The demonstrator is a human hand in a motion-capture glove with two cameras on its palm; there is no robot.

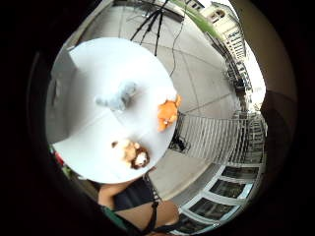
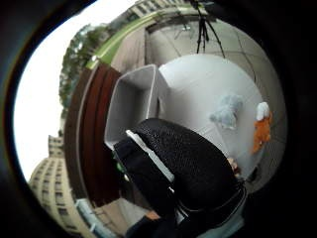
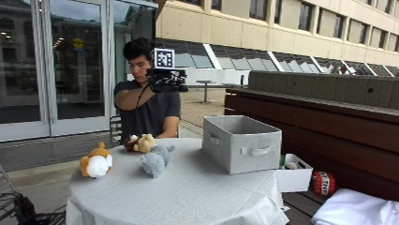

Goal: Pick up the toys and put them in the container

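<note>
- The round table (image 3: 187, 197), covered in a pale finely striped cloth, is the biggest thing in front of me; everything for the job sits on it.
- The container (image 3: 241, 143) is a grey fabric bin with a loop handle on its near end and another on its long side. It stands upright on the side of the table next to the dark wooden bench (image 3: 324, 126). My thumb-side palm view looks down into its open top; the outside view shows only its walls.
- My gloved right hand (image 3: 166, 80) is raised level with my face, well above the table and apart from every toy. It holds nothing, but I cannot tell how my fingers are set: the outside view shows only a dark shape, and the thumb-side view only a broad stretch of black glove.
- The orange and white plush toy (image 3: 95, 161) sits near the table edge farthest from the container.
- The grey plush toy (image 3: 154, 159) lies between the orange one and the container, near the middle of the table.
- The brown and cream plush toy (image 3: 139, 142) sits at the edge nearest my body. The little-finger-side view shows all three toys from above, spread apart; the thumb-side view shows only the grey and orange ones clearly.
</note>
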